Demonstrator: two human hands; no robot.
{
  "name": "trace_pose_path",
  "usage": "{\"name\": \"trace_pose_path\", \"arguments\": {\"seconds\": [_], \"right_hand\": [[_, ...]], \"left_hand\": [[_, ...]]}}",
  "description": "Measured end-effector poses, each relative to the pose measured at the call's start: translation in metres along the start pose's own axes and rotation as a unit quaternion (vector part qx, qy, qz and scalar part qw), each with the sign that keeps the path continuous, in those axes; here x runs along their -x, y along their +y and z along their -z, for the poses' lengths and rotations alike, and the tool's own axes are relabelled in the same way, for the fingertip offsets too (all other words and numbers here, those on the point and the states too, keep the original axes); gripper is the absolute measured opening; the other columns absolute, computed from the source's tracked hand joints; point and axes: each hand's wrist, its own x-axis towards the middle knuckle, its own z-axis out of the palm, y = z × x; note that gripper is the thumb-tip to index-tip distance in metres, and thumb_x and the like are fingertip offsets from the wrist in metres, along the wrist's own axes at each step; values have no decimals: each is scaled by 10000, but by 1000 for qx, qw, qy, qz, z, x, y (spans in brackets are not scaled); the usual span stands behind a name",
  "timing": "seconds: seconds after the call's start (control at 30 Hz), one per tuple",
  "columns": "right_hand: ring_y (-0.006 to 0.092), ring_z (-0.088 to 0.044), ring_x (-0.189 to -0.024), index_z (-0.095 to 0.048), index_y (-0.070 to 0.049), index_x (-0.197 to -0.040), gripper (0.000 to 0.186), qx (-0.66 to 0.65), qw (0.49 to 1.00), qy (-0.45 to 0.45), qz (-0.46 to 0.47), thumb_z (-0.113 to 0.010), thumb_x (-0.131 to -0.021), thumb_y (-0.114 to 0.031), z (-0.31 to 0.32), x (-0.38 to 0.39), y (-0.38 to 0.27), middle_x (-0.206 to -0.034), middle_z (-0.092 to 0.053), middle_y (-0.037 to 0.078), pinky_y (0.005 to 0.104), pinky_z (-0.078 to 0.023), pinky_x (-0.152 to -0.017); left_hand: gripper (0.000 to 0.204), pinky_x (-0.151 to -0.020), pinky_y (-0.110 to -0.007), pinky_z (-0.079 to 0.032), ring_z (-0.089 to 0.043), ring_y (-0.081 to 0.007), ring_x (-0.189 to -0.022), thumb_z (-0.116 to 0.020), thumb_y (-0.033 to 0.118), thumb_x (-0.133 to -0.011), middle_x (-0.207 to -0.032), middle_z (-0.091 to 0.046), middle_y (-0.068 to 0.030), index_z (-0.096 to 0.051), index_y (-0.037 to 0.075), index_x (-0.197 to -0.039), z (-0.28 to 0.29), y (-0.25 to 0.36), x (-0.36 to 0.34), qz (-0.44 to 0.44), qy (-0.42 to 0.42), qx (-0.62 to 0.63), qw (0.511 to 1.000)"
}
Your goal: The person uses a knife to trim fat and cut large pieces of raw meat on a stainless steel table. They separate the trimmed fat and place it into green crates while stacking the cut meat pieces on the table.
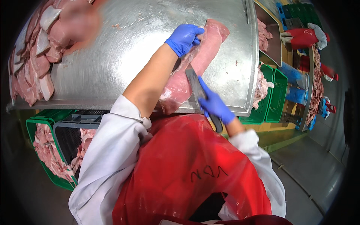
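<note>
Closed left hand point(185, 39) pinches pink meat point(209, 47), closed right hand point(217, 106) grips a knife point(193, 83)

red apron point(165, 157) | black handwritten letters point(208, 173) | across lower front

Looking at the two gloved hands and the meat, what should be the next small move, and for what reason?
Probably a short, shallow stroke of the knife along the long pink cut of meat. The right hand holds the knife with its blade over the meat, and the left hand appears to grip the edge near the far end, which should steady it.
</note>
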Motion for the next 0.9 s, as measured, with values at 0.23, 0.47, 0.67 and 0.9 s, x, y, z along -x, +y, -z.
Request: {"name": "trace_pose_path", "arguments": {"seconds": [0.23,0.47,0.67,0.9], "right_hand": [[259,-658,-607,-235,-128,-1557,724,-16,998,39,37,-523,-893,-104,0,-60,-8,-781,-684,177,349,-526,-597],[265,-663,-628,-182,-233,-1584,761,60,980,-97,165,-502,-903,-122,-20,-8,12,-815,-680,199,372,-550,-681],[314,-678,-704,-160,-224,-1584,727,117,955,-175,210,-504,-945,-168,-29,-29,-22,-859,-676,233,406,-546,-742],[341,-682,-690,-133,-229,-1586,746,140,887,-197,392,-502,-940,-176,-43,-40,-7,-821,-674,244,426,-542,-709]], "left_hand": [[162,-603,-237,-393,-478,-101,-676,-592,103,-948,-739,-504,6,-590,57,-793,-50,27,64,-45,-91,16,995],[118,-646,-280,-457,-561,-143,-724,-580,106,-949,-832,-609,-53,-623,13,-892,-45,62,145,-154,-80,79,982],[118,-643,-282,-451,-571,-158,-773,-555,59,-936,-934,-623,-83,-604,-4,-1023,-76,99,259,-246,108,123,955],[334,-797,-353,-454,-554,-239,-936,-497,63,-974,-1224,-593,-192,-509,-79,-1276,-59,119,357,-367,54,164,914]]}}
